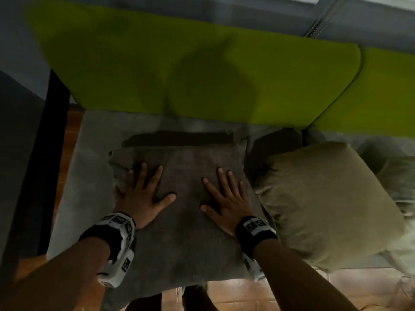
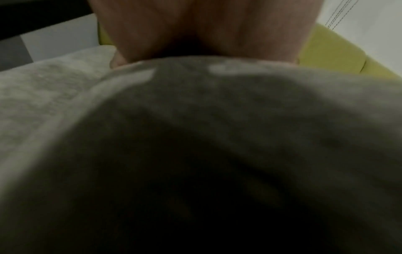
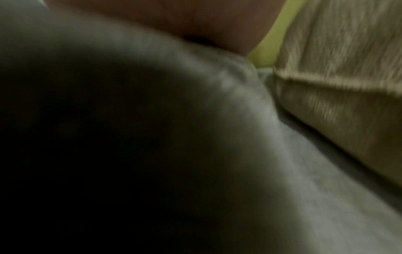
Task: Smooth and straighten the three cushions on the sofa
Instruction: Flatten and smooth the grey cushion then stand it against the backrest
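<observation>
Nearest, two bare forearms reach forward over a floor [image 1: 258, 292] of reddish-brown tiles, each wrist wrapped in a black band [image 1: 256, 232] carrying white marker blocks. Both hands lie palm down on a grey cushion [image 1: 179, 232] that sits flat on the sofa seat [image 1: 89, 176], its near edge hanging slightly over the front of the seat.

The left hand [image 1: 143, 198] rests on the cushion's left part, fingers straight and spread, thumb pointing inward; it grasps nothing, only presses on the fabric. The right hand [image 1: 226, 203] lies likewise on the right part, fingers straight and a little fanned, thumb out to the left, nothing held. The two hands are apart, with bare grey fabric between them.

From the left wrist, the cushion [image 2: 217, 137] fills most of the view, blurred and dark, with the hand [image 2: 195, 29] flat on it at the top. The right wrist shows the same: dark cushion [image 3: 152, 120], the hand [image 3: 174, 17] above.

Just to the right of the grey one lies a tan cushion [image 1: 332, 205], turned at an angle, its near-left edge close beside the right wrist; the right-wrist view shows it [image 3: 348, 86] near the grey cushion. I cannot make out a third.

Farther back stand the green back pads [image 1: 179, 70], two side by side, and behind them a grey wall [image 1: 247, 14].
</observation>
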Available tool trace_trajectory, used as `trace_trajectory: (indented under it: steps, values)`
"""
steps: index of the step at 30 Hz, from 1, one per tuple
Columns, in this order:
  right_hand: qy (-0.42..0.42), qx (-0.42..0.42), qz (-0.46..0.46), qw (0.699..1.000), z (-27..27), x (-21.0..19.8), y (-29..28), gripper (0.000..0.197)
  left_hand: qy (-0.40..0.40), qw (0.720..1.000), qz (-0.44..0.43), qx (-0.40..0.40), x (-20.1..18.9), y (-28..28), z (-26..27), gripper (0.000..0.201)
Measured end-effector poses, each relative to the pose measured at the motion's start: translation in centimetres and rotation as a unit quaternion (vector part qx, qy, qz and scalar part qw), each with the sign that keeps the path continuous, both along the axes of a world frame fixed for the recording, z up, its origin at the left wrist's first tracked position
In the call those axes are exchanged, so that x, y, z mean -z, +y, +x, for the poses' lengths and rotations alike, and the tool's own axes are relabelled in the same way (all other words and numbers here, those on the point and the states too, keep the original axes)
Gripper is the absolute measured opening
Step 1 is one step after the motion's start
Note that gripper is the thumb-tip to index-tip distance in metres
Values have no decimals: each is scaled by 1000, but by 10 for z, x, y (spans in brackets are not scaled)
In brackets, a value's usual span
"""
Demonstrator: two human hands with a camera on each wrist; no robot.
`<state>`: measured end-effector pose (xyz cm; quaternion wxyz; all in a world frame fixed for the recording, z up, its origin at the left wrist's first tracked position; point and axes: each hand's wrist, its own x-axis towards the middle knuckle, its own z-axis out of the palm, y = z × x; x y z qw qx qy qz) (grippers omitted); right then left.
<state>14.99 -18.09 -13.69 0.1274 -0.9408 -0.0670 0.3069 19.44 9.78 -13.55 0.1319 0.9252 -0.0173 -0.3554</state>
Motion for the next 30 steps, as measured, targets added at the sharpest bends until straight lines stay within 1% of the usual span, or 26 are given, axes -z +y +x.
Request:
trace_trajectory:
  steps: [2, 4, 6, 9, 10, 12, 13, 14, 16, 17, 18, 19, 20, 21, 23, 26, 28, 30]
  values:
    - [27, 41, 5, 999, 8, 10, -1, 75, 34, 999, -7, 16, 6, 4, 16, 96]
    - [65, 81, 13, 994, 12, 13, -2, 75, 38, 998, -33, 24, 6, 4, 26, 96]
    - [87, 140, 40, 986, 10, 7, 1, 75, -3, 997, -66, 29, 1, 3, 33, 98]
    - [86, 188, 94, 974, 6, -9, 19, 74, -64, 991, -108, 43, -19, 13, 41, 103]
    - [83, 192, 108, 972, 4, -15, 26, 72, -79, 989, -109, 60, -28, 17, 41, 101]
    - [75, 182, 113, 974, 1, -31, 36, 67, -120, 984, -86, 99, -45, 22, 29, 89]
    - [69, 171, 98, 978, 1, -39, 37, 66, -129, 983, -75, 105, -51, 21, 18, 85]
    - [44, 148, 64, 986, 2, -48, 36, 66, -120, 986, -68, 98, -54, 19, 5, 86]
    - [-74, 61, 0, 995, 5, -66, 35, 70, -87, 992, -56, 78, -56, 13, -20, 105]
    - [-131, 7, 1, 991, 8, -71, 34, 71, -87, 992, -47, 77, -49, 11, -30, 114]
    - [-161, -53, 17, 985, 10, -71, 33, 71, -89, 992, -37, 83, -41, 10, -37, 119]
    - [-156, -110, 29, 981, 13, -67, 30, 70, -90, 992, -28, 88, -34, 9, -43, 122]
    - [-125, -145, 32, 981, 17, -59, 26, 68, -84, 992, -20, 91, -27, 8, -46, 122]
    - [-82, -153, 28, 984, 21, -49, 22, 68, -80, 992, -15, 97, -21, 7, -48, 122]
    - [-18, -112, 3, 994, 29, -25, 13, 72, -80, 991, -10, 108, -11, 3, -47, 118]
    - [49, 6, -21, 999, 45, 2, 0, 83, -82, 991, -11, 106, -1, -6, -31, 114]
    - [90, 111, 4, 990, 57, 18, -16, 90, -84, 991, -24, 104, 5, -6, -20, 115]
    - [125, 200, 35, 971, 68, 25, -28, 97, -69, 991, -29, 114, 5, 0, -7, 117]
